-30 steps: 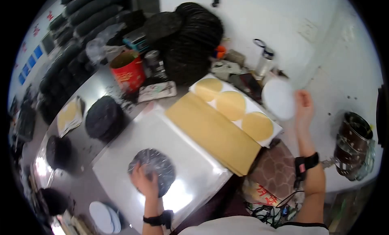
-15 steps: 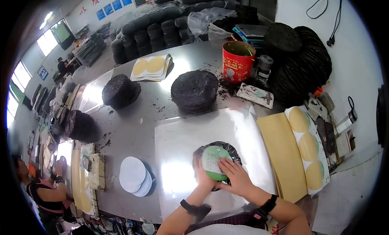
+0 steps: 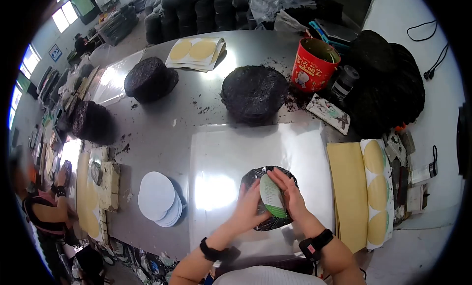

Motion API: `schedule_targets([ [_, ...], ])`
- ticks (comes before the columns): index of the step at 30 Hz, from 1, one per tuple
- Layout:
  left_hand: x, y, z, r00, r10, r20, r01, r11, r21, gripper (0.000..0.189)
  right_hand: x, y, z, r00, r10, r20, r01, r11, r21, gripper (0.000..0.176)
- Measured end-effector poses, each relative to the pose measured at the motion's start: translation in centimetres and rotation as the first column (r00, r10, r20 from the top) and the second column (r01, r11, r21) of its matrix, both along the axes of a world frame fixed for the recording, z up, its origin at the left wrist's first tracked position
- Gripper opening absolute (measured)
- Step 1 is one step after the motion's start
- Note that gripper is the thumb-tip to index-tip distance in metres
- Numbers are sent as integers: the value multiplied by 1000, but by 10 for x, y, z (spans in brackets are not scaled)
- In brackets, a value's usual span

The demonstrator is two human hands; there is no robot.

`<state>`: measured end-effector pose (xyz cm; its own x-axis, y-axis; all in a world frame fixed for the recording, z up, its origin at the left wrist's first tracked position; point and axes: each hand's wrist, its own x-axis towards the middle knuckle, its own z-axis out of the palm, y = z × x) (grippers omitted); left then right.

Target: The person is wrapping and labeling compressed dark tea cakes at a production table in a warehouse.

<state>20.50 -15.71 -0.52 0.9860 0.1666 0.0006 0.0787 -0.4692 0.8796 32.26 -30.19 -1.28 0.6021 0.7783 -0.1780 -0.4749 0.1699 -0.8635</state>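
A round green-and-white printed label [image 3: 272, 194] stands tilted between my two hands, over a flat dark round cake wrapped in clear film [image 3: 251, 175]. My left hand [image 3: 248, 207] has its fingers and thumb at the label's left edge. Along the other edge, my right hand [image 3: 293, 199] keeps its fingers together against the label. Its thumb is hidden. Most of the wrapped cake lies beneath the hands, on clear plastic sheets [image 3: 231, 150].
White paper discs [image 3: 158, 196] lie left, brown paper [image 3: 347, 186] and round labels [image 3: 377, 189] right. Dark round cakes [image 3: 254, 93] stand behind, near a red bucket [image 3: 313, 69] and a white block [image 3: 328, 113]. Another person [image 3: 46, 206] works at far left.
My right hand has shifted from lying flat on the label to its right edge. The label now looks narrower and tilted. My left hand has moved onto its left edge. The view has shifted.
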Motion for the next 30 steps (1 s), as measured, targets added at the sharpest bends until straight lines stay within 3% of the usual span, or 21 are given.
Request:
schedule_targets([
  [1,-7,9,8,1000,1,18,-6,967,255,77,-1,2,-1,1000,20,-5,-20,1000,-14,72],
  [2,-11,15,12,999,-3,39,-17,869,494,75,-6,5,-1,885,89,457,0,982,-191,69],
  [3,-14,15,-6,999,-32,23,14,832,555,72,-15,7,-2,567,225,792,93,938,-333,67],
  [4,-16,11,-19,998,-55,3,41,791,610,69,-24,9,-4,128,385,914,236,883,-405,65],
  [5,-20,7,-28,1000,-13,24,-4,791,612,70,-27,11,-5,59,444,894,241,863,-444,66],
  [8,-18,8,-23,998,16,-67,26,820,572,68,-29,13,-6,6,529,848,293,810,-508,67],
  [10,-27,28,-29,995,78,59,-86,982,165,70,-29,15,-6,-32,551,834,317,797,-514,67],
  [12,-33,53,-30,973,176,149,-130,952,-276,73,-32,18,0,-60,569,820,346,782,-518,67],
  [14,-40,45,-20,994,98,41,-100,992,73,71,-35,24,0,-69,568,820,379,775,-506,63],
  [16,-35,19,-12,994,70,-89,-31,925,378,72,-38,28,7,-47,640,767,399,716,-573,61],
  [19,-38,16,-8,975,219,-20,-189,882,432,77,-36,11,7,58,538,841,334,783,-524,62],
  [21,-48,15,-11,922,380,73,-362,782,507,77,-34,4,1,141,446,884,321,824,-467,64],
  [22,-52,11,-20,893,450,18,-380,732,566,71,-44,-9,-2,206,423,882,323,822,-470,66],
  [23,-55,9,-27,908,417,-51,-345,808,478,66,-50,-20,-3,276,404,872,331,811,-481,68],
  [24,-52,9,-29,925,366,-106,-302,874,380,62,-51,-23,2,475,279,834,203,888,-413,69],
  [25,-46,10,-5,976,218,16,-218,970,109,61,-49,-21,9,654,162,739,102,949,-298,70],
  [26,-44,9,39,982,93,162,-68,985,-156,60,-51,-21,16,809,71,583,26,987,-156,71],
  [27,-45,4,67,950,8,314,122,912,-392,59,-56,-27,31,971,-37,237,21,997,73,76],
  [28,-45,-6,76,956,-42,289,93,982,-164,59,-56,-43,35,968,-55,-244,77,994,83,84],
  [30,-35,-26,85,964,-117,238,33,943,330,60,-37,-67,47,907,90,-411,11,971,238,88],
])
